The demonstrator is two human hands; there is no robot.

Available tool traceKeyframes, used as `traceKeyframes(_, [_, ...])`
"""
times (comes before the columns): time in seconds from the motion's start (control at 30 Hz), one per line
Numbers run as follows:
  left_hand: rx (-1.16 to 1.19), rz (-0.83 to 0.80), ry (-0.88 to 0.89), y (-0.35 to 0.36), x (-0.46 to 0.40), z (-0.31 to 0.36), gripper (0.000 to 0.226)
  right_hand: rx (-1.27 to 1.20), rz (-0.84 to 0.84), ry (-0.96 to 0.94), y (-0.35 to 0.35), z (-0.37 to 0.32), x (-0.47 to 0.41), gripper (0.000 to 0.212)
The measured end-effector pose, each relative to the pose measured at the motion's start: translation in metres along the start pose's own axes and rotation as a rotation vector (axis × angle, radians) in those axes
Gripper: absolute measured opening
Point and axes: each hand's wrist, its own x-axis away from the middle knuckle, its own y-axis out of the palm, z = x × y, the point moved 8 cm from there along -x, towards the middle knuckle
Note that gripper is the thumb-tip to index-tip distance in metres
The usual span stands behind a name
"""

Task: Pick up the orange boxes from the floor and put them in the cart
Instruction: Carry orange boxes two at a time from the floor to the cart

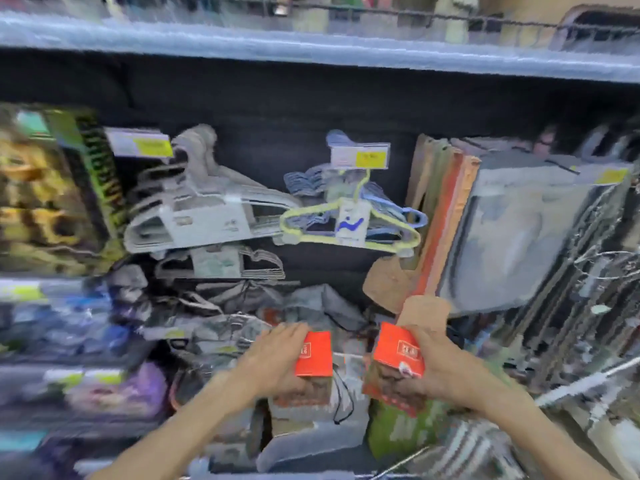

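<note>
With an orange box in each hand, I am carrying both at chest height in front of the store shelf [311, 53], so the step now is the drop into the cart. My left hand [273, 358] wraps the left orange box [313, 353] from its left side, fingers [287, 332] clenched over the top edge. My right hand [440, 368] grasps the right orange box [398, 349] from its right side and below, the thumb pressing the lower front. The two boxes sit near each other but apart, both tilted a little and well off the floor.

I judge the cart to be the wire frame [585, 382] at the near right, though the blur leaves its basket hard to read. The whole view is smeared, which suggests my head is turning fast; slowing down would let me see the opening before I let go.

To do this well I would keep both grips firm, swing right and down together, and lower the boxes inside the basket walls rather than toss them. Hangers [346, 216] and loose bags [325, 306] crowd the far shelf, so I should keep my elbows clear of them. Setting one box down first, then the other beside it, avoids them knocking together.
</note>
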Motion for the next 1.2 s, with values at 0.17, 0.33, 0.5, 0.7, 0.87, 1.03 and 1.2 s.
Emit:
traceKeyframes(0.17, [-0.037,-0.007,-0.317,-0.051,0.145,-0.117,0.108,-0.01,-0.057,-0.279,0.021,-0.172,-0.055,0.107])
traceKeyframes(0.33, [-0.103,0.033,-0.58,-0.093,0.312,-0.22,0.111,-0.018,-0.104,-0.535,0.056,-0.366,-0.077,0.1])
traceKeyframes(0.5, [-0.188,0.045,-0.812,-0.125,0.486,-0.303,0.102,-0.035,-0.176,-0.763,0.102,-0.564,-0.073,0.101])
traceKeyframes(0.7, [-0.182,0.068,-1.074,-0.158,0.674,-0.367,0.102,-0.118,-0.235,-0.992,0.141,-0.779,-0.038,0.09])
traceKeyframes(0.87, [-0.176,0.098,-1.291,-0.182,0.802,-0.411,0.108,-0.11,-0.275,-1.196,0.174,-0.936,-0.012,0.075])
traceKeyframes(1.03, [-0.171,0.132,-1.454,-0.199,0.901,-0.465,0.109,-0.112,-0.34,-1.395,0.208,-1.079,0.008,0.074])
traceKeyframes(1.2, [-0.18,0.168,-1.547,-0.219,0.978,-0.527,0.102,-0.081,-0.411,-1.533,0.243,-1.213,0.012,0.083])
